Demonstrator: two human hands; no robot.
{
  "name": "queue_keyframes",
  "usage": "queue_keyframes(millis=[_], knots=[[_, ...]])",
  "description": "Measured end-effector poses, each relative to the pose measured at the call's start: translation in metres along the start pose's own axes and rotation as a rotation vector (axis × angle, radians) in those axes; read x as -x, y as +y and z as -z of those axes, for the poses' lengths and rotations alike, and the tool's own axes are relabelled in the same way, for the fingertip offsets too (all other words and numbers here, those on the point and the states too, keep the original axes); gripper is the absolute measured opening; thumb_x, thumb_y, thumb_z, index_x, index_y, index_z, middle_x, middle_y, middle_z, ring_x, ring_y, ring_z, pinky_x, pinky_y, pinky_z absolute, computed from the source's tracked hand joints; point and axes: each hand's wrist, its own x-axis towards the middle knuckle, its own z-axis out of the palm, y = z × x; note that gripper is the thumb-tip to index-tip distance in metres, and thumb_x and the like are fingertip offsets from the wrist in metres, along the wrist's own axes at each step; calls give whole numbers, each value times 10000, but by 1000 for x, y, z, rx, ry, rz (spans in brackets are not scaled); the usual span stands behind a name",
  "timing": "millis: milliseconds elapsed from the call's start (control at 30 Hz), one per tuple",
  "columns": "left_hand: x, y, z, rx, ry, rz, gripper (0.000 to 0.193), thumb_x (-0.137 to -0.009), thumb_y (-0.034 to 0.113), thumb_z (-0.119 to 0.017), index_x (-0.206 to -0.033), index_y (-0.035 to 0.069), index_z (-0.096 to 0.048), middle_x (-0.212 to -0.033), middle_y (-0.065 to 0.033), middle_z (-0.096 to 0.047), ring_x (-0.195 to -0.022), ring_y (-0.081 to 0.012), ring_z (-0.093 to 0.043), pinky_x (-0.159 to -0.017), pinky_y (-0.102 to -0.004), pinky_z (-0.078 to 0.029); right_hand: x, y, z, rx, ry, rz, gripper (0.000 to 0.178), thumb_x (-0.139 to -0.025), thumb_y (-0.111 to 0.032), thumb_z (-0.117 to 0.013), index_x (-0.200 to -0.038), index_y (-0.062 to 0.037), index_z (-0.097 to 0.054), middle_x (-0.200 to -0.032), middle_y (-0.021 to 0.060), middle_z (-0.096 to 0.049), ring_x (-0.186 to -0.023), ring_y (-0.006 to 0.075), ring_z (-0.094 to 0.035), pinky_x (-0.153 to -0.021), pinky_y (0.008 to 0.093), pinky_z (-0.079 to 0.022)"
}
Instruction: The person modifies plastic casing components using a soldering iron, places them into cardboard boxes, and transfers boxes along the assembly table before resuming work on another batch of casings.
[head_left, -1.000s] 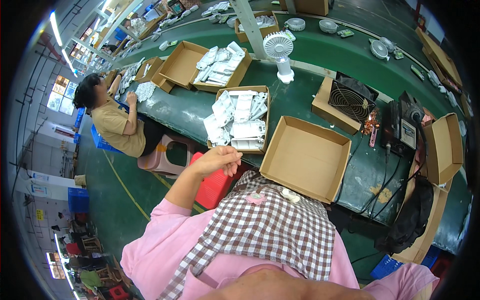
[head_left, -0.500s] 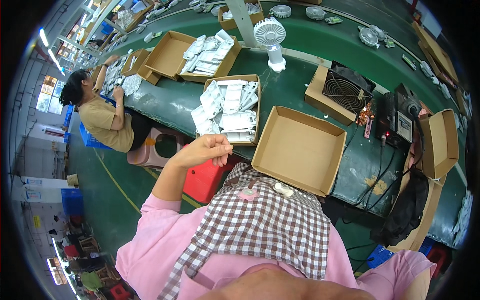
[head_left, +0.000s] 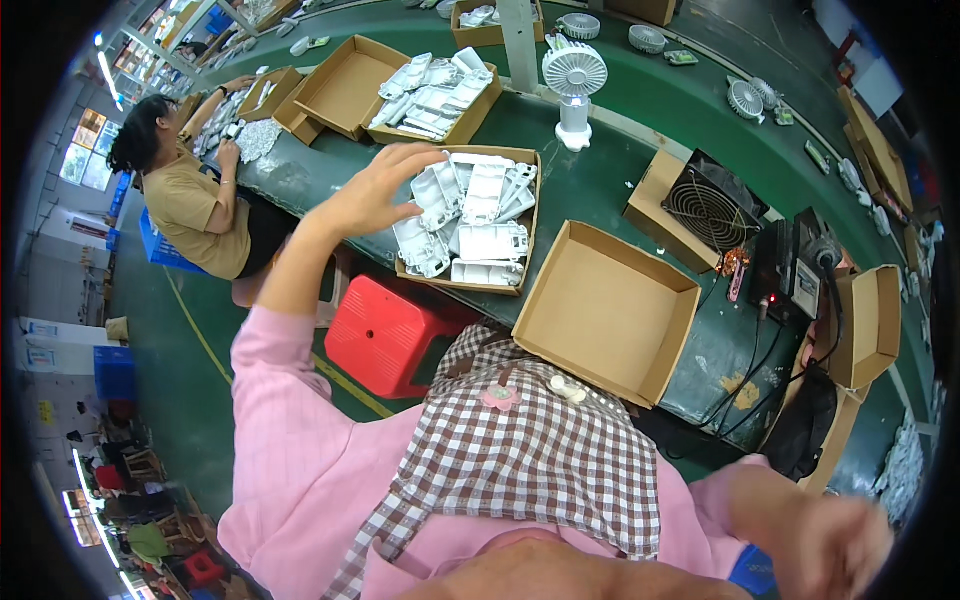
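Half a second ago the left hand (head_left: 365, 195) was loosely curled at the near edge of the parts box (head_left: 531, 235), its thumb against the forefinger. Now it is farther out over the bench (head_left: 595, 185), at the box's left side, and its fingers (head_left: 408, 158) have opened: they are spread from the thumb (head_left: 402, 212), with nothing between them. The right hand (head_left: 840, 550), out of view then, now shows at the lower right, blurred, well apart from the boxes; its fingers look bent, but I cannot tell whether they are pressed together or pinch something. The red stool (head_left: 375, 335), then partly behind the left forearm, shows more of its seat.

The white parts (head_left: 485, 195) lie heaped in the parts box, just right of the left hand. The fingertips are by the box's far left corner, and the thumb tip points at the parts along its left side; I cannot tell whether either touches. The heap looks the same as before.

The shallow box (head_left: 610, 310) stands right of the parts box, near the apron (head_left: 540, 450). The white fan (head_left: 575, 80) stands upright beyond both, and the black fan (head_left: 710, 205) is farther right.
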Motion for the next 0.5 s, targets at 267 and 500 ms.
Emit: queue_keyframes(millis=[267, 500], knots=[[-63, -39, -11, -48, -439, -148, 736, -546, 29, -822, -1211, 120, -519, -1281, -111, -461, -1219, -329, -415, -1017, -381, -382, 205, -16, -31, 235, -388, -1408, 137, -900, -53, -585, -1032, -14, -575, -827, 0, -546, -667, 54, -492, -584, 173, -388], [-74, -55, -5, -14, -498, -164, 387, -586, 102, -832, -914, 21, -644, -928, -116, -618, -932, -308, -592, -793, -362, -460, 226, -30, -13, 328, -339, -1475, 114, -918, -73, -577, -1014, -13, -581, -772, 0, -549, -616, 46, -483, -554, 173, -373]])
